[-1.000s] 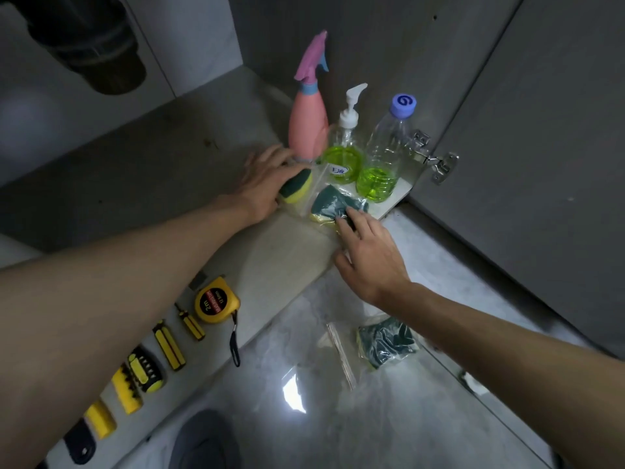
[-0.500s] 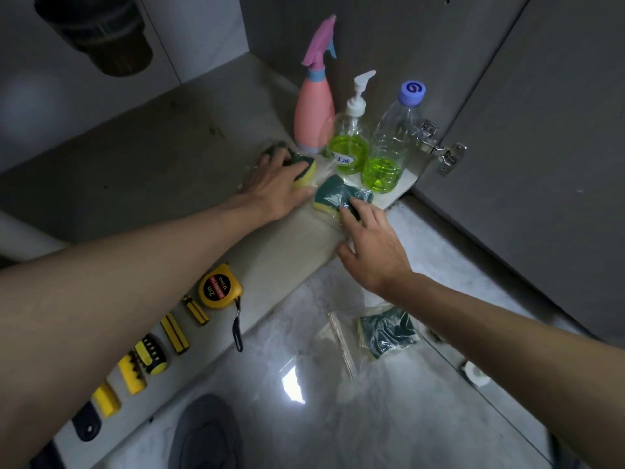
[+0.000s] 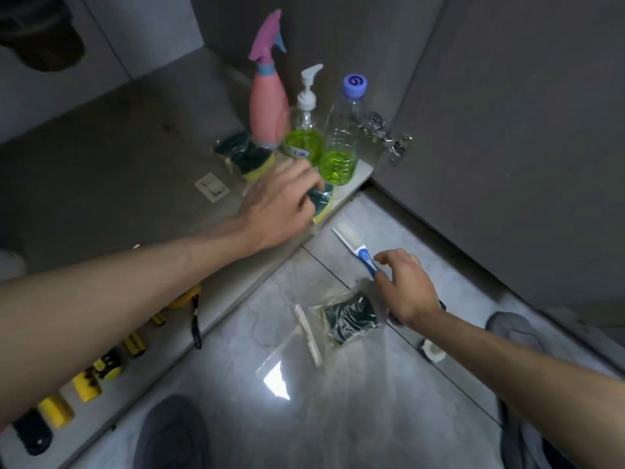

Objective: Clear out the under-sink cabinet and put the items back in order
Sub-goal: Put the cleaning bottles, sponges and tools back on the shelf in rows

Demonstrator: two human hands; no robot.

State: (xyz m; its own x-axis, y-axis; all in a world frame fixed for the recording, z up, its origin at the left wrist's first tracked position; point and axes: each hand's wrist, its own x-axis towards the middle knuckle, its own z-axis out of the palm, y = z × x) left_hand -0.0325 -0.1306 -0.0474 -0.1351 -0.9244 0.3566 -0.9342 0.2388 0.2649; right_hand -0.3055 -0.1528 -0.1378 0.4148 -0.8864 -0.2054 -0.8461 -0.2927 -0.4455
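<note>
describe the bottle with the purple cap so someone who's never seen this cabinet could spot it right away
Look at the cabinet floor, at its front right corner by the door hinge. Three bottles stand there in a row; the one you want is the clear bottle nearest the hinge. Unlike the pink spray bottle and the pump bottle, it has a flat purple screw cap.

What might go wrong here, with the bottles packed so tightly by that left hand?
The left hand grips a bagged sponge right beside the clear bottle and pump bottle; a careless nudge could topple them. The sponge also lies at the cabinet floor's edge and might slip off. The right hand could knock the blue brush away.
</note>
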